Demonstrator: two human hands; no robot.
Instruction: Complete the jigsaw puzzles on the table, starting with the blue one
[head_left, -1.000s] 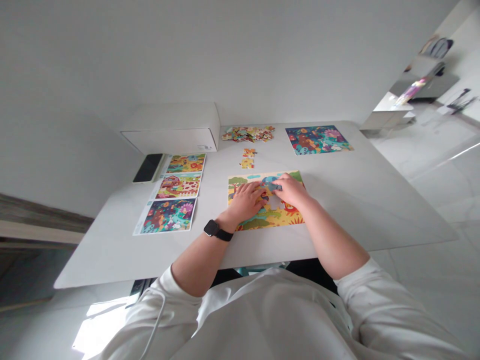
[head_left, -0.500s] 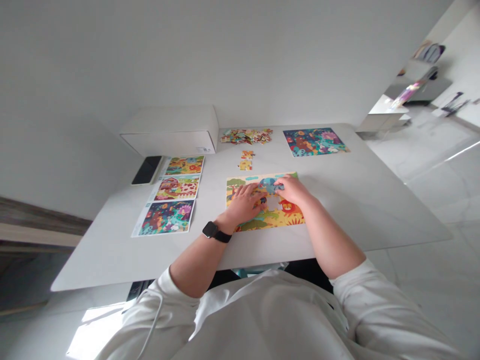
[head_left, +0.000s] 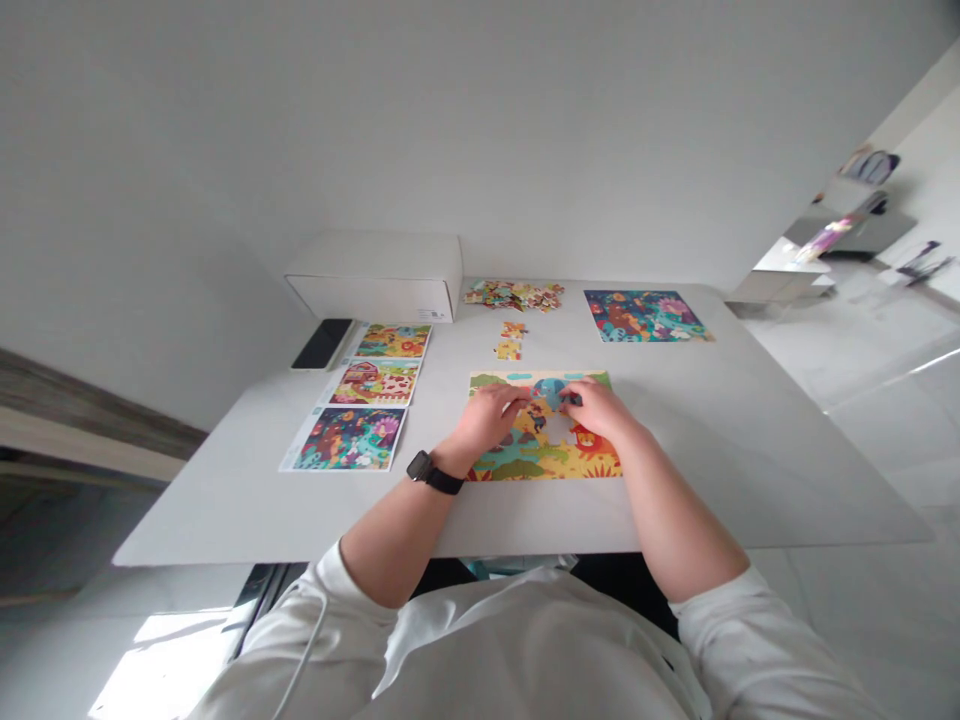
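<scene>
A colourful animal jigsaw puzzle [head_left: 525,455] lies flat on the white table [head_left: 720,440] in front of me, with a white gap near its middle. My left hand [head_left: 487,418], a black watch on its wrist, rests on the puzzle's left half with fingers curled downward. My right hand [head_left: 600,408] lies on the upper right part, its fingertips pinched on a blue-grey puzzle piece [head_left: 556,395] at the top middle. Both hands nearly meet above the gap.
Two small joined pieces [head_left: 510,340] and a heap of loose pieces [head_left: 514,294] lie farther back. A finished blue puzzle [head_left: 643,315] sits at back right. Three picture cards [head_left: 371,382], a dark phone [head_left: 322,343] and a white box [head_left: 379,275] are at left.
My left hand has slid slightly leftward, uncovering more of the puzzle's middle. My right hand stays at the blue-grey piece. The view has shifted a little.
</scene>
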